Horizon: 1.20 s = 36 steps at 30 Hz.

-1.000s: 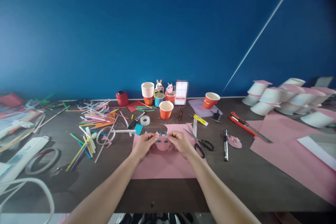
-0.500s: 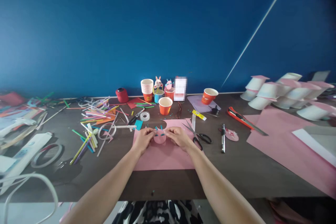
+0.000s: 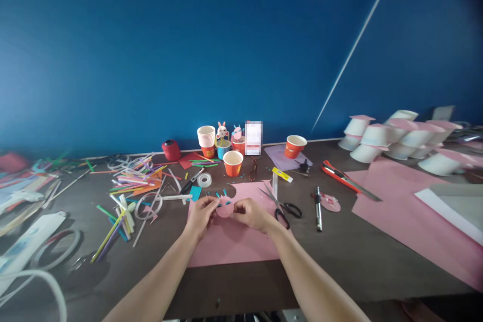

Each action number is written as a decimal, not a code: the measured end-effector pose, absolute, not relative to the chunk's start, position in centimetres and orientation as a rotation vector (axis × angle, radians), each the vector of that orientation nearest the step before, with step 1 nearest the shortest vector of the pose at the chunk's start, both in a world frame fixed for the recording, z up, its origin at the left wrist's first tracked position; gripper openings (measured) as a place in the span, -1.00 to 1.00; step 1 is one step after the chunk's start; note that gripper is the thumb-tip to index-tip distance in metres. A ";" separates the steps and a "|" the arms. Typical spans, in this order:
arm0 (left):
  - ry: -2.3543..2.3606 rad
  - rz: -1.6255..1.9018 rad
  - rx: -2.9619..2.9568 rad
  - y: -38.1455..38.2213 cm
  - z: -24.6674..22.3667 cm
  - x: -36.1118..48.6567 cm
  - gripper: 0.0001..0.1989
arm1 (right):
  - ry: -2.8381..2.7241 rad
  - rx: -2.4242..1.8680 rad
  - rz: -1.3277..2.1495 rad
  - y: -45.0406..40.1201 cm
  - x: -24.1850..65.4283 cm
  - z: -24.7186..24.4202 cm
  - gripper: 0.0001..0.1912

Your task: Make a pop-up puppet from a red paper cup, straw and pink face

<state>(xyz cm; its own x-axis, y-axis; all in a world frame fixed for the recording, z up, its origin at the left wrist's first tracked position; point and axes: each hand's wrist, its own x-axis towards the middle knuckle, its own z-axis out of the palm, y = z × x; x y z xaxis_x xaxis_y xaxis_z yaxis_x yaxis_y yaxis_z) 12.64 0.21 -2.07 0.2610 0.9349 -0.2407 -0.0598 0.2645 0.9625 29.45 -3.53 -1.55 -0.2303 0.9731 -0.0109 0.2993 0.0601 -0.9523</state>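
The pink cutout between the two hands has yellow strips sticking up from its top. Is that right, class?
Not quite: the strips are blue. The head view shows them atop the pink cutout, between the left hand and right hand.

Shows left forearm (image 3: 166,269) and right forearm (image 3: 306,272), both bare, smooth in outline, broadest toward lower edge of view. Tapers to 2 bare wrists (image 3: 192,233). Ends in left hand (image 3: 202,215) and right hand (image 3: 252,213), likewise bare.

The bare left forearm (image 3: 158,271) and bare right forearm (image 3: 309,269) slant inward. The bare left hand (image 3: 200,217) and bare right hand (image 3: 252,214) nearly meet, each curled into a pinch.
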 end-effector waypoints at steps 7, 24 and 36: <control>1.001 0.781 0.994 0.2 -1.8 12.5 -0.70 | -1.612 -1.268 1.183 -3.4 29.6 -1.8 -0.86; 1.100 0.888 0.916 0.4 -1.5 12.5 -0.67 | -1.554 -2.084 0.196 -7.7 36.6 2.8 -0.80; 1.032 0.872 0.694 0.4 -1.0 12.3 -0.66 | -1.562 -2.649 0.301 -9.5 38.3 -0.4 -0.73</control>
